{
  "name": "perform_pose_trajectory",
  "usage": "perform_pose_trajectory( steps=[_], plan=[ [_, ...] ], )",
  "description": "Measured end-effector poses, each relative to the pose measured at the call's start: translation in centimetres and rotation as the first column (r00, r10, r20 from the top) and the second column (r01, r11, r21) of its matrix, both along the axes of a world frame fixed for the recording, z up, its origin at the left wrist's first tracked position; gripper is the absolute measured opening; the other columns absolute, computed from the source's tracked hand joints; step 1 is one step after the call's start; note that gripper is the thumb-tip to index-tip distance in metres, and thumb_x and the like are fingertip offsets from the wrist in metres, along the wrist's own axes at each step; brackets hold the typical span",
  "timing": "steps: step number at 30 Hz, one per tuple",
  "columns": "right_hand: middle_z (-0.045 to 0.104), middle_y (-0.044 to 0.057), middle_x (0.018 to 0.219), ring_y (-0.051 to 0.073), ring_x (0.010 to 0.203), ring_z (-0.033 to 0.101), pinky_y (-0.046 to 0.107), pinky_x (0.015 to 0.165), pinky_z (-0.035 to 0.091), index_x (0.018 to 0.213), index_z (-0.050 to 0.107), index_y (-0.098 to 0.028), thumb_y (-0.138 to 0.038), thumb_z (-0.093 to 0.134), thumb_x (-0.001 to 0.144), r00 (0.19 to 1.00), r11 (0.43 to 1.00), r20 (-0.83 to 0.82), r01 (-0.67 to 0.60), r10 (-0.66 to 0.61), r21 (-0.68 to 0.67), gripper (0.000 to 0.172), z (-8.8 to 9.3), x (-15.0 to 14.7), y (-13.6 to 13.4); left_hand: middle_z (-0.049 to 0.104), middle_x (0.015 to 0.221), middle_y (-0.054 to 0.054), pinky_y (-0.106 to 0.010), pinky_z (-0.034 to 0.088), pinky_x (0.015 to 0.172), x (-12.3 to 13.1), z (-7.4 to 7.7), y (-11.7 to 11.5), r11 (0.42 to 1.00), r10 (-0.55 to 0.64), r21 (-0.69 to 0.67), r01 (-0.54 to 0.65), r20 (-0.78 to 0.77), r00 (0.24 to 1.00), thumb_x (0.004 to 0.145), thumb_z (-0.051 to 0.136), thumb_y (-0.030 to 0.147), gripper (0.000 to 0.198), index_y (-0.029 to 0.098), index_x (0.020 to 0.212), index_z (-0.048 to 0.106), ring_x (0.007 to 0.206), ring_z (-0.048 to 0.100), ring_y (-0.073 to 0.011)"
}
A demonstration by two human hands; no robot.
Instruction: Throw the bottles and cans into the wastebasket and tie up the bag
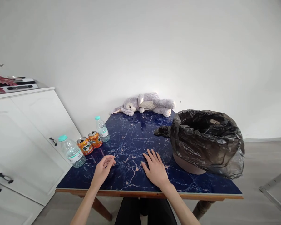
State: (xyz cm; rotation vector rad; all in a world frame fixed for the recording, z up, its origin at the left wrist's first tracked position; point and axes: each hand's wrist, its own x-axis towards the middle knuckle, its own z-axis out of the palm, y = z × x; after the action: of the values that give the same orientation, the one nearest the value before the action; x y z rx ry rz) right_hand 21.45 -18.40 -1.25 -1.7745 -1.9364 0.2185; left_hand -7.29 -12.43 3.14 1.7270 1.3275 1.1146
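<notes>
My left hand [104, 167] rests on its side on the blue marbled table [128, 150], fingers loosely curled and holding nothing. Nearest to it, along the table's left edge, stand two orange cans [85, 146] with open tops. A clear plastic bottle [72, 151] with a turquoise cap is on the near side of the cans. Behind them is a second such bottle [102, 128]. My right hand [155, 168] lies flat, palm down, with its fingers spread on the tabletop. To its right sits a trash bin [189, 166] lined with a black plastic bag [201, 147]; its inside is mostly hidden.
A grey plush rabbit [145, 103] lies on its side at the table's far end against the wall. White cabinets [35, 125] with dark handles stand at the left. A metal frame [275, 184] shows on the floor at the right.
</notes>
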Motion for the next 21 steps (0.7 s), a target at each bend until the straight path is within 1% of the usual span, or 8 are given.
perform_pose_trajectory(
  steps=[3,9,17,21],
  plan=[
    [0.037,0.007,0.172,0.033,0.163,0.029,0.057,0.133,0.028,0.159,0.055,-0.022,-0.053,0.036,0.112,1.0,1.0,-0.021,0.005,-0.005,0.025,0.06,-0.5,0.0,0.0,0.076,0.088,-0.007,-0.038,0.06,0.088,0.0,0.0,-0.1,1.0,-0.015,0.007,0.016,-0.023,1.0,0.092,0.068,0.06,0.042,0.021,0.106,0.071,0.087,0.075,-0.0251],
    [0.042,0.006,0.17,0.033,0.161,0.033,0.057,0.132,0.031,0.156,0.058,-0.022,-0.053,0.037,0.112,1.0,0.997,-0.019,0.008,-0.006,0.072,0.059,-1.1,0.0,0.1,0.076,0.087,-0.006,-0.037,0.059,0.087,0.0,-0.1,-0.3,0.999,-0.028,0.023,0.029,-0.039,0.999,0.092,0.067,0.057,0.038,0.021,0.104,0.071,0.086,0.074,-0.0249],
    [0.04,0.005,0.171,0.032,0.162,0.031,0.057,0.132,0.03,0.158,0.056,-0.022,-0.054,0.036,0.112,1.0,0.999,0.008,0.012,-0.012,0.045,0.06,-1.1,-0.1,0.1,0.076,0.087,-0.006,-0.038,0.059,0.087,-0.1,-0.3,-0.5,0.998,-0.042,0.034,0.043,-0.031,0.999,0.093,0.065,0.056,0.037,0.021,0.103,0.07,0.086,0.075,-0.025],
    [0.041,0.004,0.171,0.032,0.162,0.032,0.056,0.132,0.03,0.157,0.057,-0.022,-0.054,0.036,0.112,1.0,0.998,0.004,0.011,-0.011,0.062,0.059,-1.2,-0.1,0.0,0.077,0.088,-0.007,-0.038,0.059,0.088,-0.1,-0.2,-0.6,0.999,-0.039,0.035,0.04,-0.038,0.999,0.093,0.064,0.056,0.037,0.021,0.104,0.07,0.087,0.075,-0.0253]
  ],
)
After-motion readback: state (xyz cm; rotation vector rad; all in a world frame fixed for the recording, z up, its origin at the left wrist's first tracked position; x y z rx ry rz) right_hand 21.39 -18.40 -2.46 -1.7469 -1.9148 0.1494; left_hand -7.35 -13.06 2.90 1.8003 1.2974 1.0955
